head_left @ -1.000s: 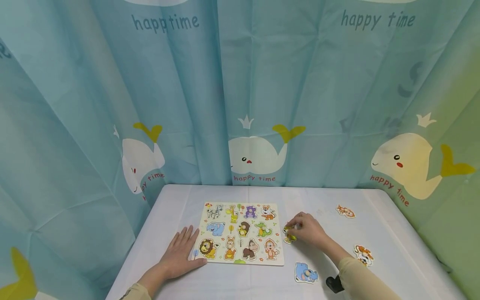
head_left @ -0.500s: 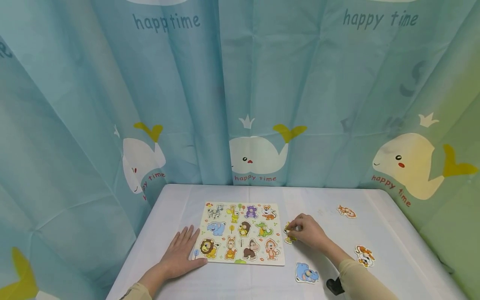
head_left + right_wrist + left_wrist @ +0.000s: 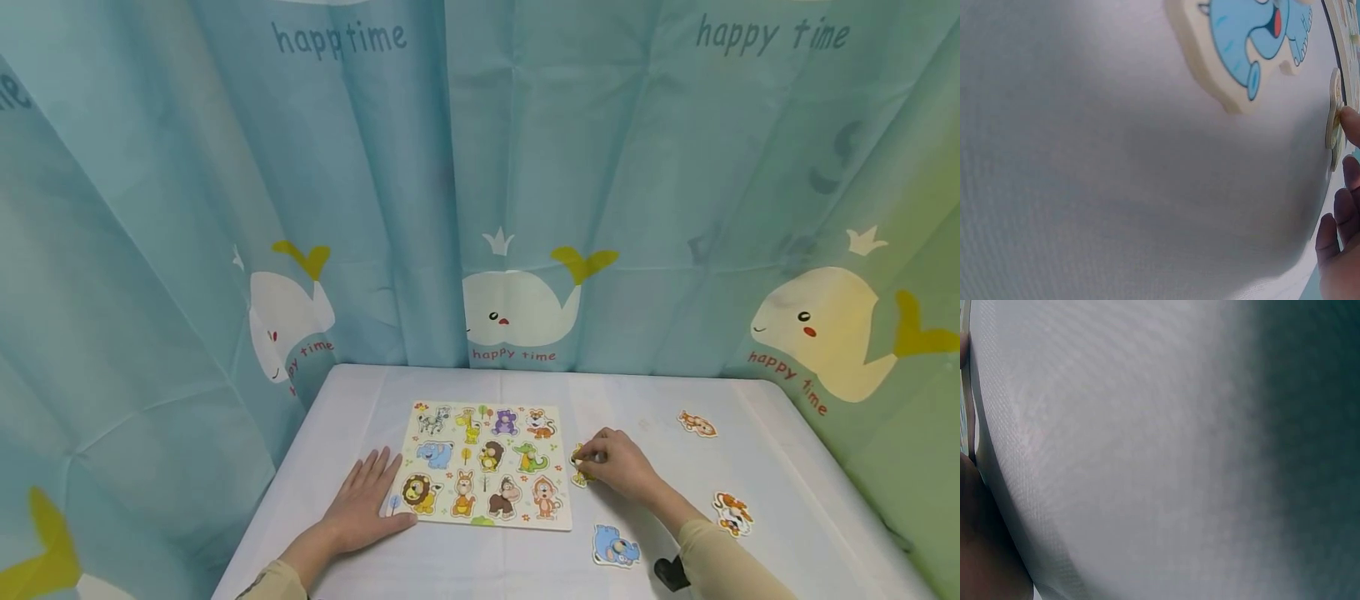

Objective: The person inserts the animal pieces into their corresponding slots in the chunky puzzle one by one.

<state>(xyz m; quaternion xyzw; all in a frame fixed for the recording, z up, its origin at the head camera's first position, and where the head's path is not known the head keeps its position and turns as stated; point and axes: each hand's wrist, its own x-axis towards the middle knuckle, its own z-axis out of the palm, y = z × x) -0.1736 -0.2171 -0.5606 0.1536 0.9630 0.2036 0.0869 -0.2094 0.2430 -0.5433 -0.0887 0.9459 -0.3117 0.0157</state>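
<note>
In the head view my left hand [image 3: 365, 504] lies with straight, spread fingers at the left edge of a wooden animal puzzle board [image 3: 480, 527], thumb by its lower-left corner. My right hand [image 3: 624, 468] pinches a small yellow animal puzzle piece [image 3: 578, 477] just right of the board. Fingers hide part of that piece, so its animal is unclear. The right wrist view shows the piece [image 3: 1334, 125] edge-on, with a fingertip against it. Nearer the front lies a blue elephant puzzle piece [image 3: 615, 547], partly visible as blue in the right wrist view.
Two more puzzle pieces lie to the right: an orange-brown one [image 3: 697, 423] farther back and an orange-and-white one [image 3: 732, 513]. A black object [image 3: 671, 573] sits beside the right sleeve. A blue whale-print curtain [image 3: 405, 208] hangs behind the white-covered table [image 3: 645, 396].
The head view has shifted slightly. Both hands and the pieces keep the same places relative to the board; the right hand still pinches the yellow puzzle piece.
</note>
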